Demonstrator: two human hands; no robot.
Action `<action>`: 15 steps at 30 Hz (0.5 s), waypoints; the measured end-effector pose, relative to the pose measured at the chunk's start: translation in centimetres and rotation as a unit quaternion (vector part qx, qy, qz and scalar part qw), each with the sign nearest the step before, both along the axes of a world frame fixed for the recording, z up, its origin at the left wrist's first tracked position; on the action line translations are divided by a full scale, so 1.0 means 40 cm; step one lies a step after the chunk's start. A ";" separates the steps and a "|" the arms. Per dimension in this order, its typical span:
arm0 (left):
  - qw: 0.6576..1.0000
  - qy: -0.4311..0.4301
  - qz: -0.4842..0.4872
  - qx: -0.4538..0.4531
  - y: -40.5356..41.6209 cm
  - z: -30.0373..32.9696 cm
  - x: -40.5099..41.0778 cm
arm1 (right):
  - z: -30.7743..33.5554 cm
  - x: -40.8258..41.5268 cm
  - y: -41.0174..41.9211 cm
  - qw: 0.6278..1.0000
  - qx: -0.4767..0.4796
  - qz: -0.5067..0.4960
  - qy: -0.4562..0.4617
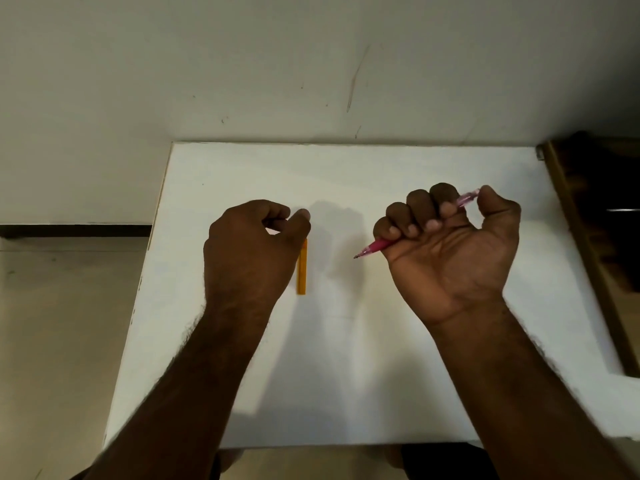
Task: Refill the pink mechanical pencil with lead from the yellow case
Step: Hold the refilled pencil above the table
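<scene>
A white table (363, 358) fills the middle of the view, its far edge pushed up against a pale off-white wall (277, 64). The wall carries a few thin dark scuff marks (353, 88) above the table's far edge. To the left of the table lies a beige tiled floor (62, 323), with a dark skirting strip (76, 231) where it meets the wall. Just beside the table's right edge stands a dark brown wooden piece of furniture (595, 220). Soft shadows fall across the tabletop.
</scene>
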State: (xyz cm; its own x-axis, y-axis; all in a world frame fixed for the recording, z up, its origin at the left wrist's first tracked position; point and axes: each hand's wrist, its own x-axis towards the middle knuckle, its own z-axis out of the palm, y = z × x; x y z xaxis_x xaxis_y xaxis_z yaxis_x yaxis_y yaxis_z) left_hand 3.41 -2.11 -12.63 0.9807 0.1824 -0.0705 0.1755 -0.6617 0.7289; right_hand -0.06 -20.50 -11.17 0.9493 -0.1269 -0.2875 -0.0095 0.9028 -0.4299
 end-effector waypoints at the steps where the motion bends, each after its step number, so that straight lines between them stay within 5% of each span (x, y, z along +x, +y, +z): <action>1: 1.000 -0.004 -0.001 -0.001 0.000 0.000 0.000 | 0.000 0.000 0.000 1.000 0.002 -0.002 -0.003; 9: 0.998 -0.039 -0.052 -0.018 0.003 -0.002 0.003 | -0.002 -0.002 0.000 0.999 0.022 -0.023 -0.014; 15: 0.987 -0.077 -0.097 0.107 0.013 -0.028 0.003 | -0.006 -0.002 -0.001 0.999 0.021 -0.030 -0.013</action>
State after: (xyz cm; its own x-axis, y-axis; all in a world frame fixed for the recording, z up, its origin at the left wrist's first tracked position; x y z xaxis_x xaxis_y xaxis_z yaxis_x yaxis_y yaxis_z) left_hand 3.52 -1.60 -13.75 0.9948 -0.0156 0.1010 -0.0713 -0.8134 0.5773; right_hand -0.15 -20.55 -11.41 0.9477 -0.1726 -0.2686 0.0565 0.9186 -0.3912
